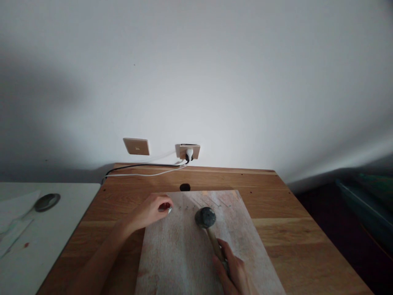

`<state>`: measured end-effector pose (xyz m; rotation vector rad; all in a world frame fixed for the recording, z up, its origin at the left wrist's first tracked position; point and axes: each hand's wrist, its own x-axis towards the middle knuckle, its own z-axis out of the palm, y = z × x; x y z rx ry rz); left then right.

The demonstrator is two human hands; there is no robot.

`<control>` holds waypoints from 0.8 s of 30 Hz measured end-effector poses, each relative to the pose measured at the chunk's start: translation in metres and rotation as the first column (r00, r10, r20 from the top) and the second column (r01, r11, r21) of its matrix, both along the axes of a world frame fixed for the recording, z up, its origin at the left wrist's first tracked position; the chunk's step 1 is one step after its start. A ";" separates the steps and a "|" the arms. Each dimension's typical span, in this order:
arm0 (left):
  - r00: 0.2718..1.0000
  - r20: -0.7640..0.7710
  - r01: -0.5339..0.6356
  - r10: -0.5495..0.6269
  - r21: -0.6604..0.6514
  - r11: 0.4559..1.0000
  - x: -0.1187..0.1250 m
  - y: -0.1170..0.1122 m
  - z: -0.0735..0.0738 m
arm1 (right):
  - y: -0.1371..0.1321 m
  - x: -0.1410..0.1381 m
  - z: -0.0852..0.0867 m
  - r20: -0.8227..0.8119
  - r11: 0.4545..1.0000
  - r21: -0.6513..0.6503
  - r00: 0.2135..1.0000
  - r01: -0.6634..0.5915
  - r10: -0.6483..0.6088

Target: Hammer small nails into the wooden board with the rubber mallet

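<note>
A pale worn board (pixel 184 254) lies on the wooden table (pixel 276 229). My right hand (pixel 233 270) is closed around the wooden handle of a mallet (pixel 205 218); its dark round head rests on the board's upper middle. My left hand (pixel 152 213) sits at the board's upper left edge with fingers curled, pinching a small pale thing that I cannot make out. Several small nails or marks dot the board near the far edge, just beyond the mallet head.
A dark round hole (pixel 184 187) lies in the table beyond the board. On the wall, a socket (pixel 188 151) holds plugs whose black and white cables run left along the table's back edge. A white side surface (pixel 46 229) at left carries a metal spoon (pixel 46 202).
</note>
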<state>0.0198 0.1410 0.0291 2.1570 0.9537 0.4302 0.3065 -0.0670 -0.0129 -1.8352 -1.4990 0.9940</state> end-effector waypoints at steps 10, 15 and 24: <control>0.999 -0.024 -0.047 0.048 0.039 0.998 0.005 -0.006 0.002 | 0.003 -0.007 0.015 0.039 1.000 0.019 0.999 0.006 -0.007; 0.999 -0.006 -0.048 0.049 0.033 0.998 0.004 -0.004 -0.004 | 0.019 -0.024 0.032 -0.048 0.996 0.057 0.996 -0.071 0.074; 0.995 0.059 -0.079 0.081 -0.043 0.996 0.006 -0.004 0.000 | 0.056 -0.051 0.066 -0.059 0.965 0.063 0.964 -0.256 0.260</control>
